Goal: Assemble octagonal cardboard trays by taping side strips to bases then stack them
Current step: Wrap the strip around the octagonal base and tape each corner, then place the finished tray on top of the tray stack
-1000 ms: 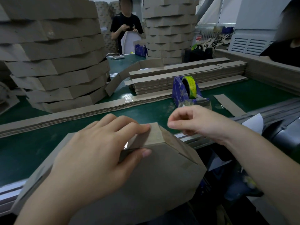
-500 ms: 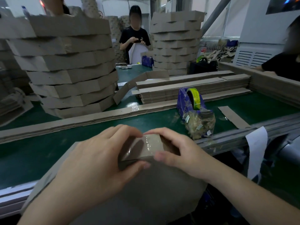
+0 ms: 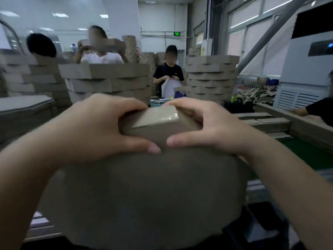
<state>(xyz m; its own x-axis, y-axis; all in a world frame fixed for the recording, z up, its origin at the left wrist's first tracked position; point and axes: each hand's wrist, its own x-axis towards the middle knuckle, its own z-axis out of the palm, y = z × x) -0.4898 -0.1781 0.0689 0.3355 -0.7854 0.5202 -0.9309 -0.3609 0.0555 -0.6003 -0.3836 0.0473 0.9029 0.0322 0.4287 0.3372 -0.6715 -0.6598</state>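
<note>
Pressing tape [image 3: 162,115] onto the top corner, left hand [image 3: 93,130] and right hand [image 3: 212,127] each have a grip clamped on the tray [image 3: 153,192] at 6 o'clock. Finished stacks [image 3: 108,80] stand at 11 and 1 o'clock — this one seems nearly taped, not yet stacked.

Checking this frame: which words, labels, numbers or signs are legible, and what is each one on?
None can be read.
Green lit sign on the far wall: characters blurred.
Yellow label on the wall box: too small.
Blue display on the white machine: blurred.
Cardboard tray: no print visible.
</note>
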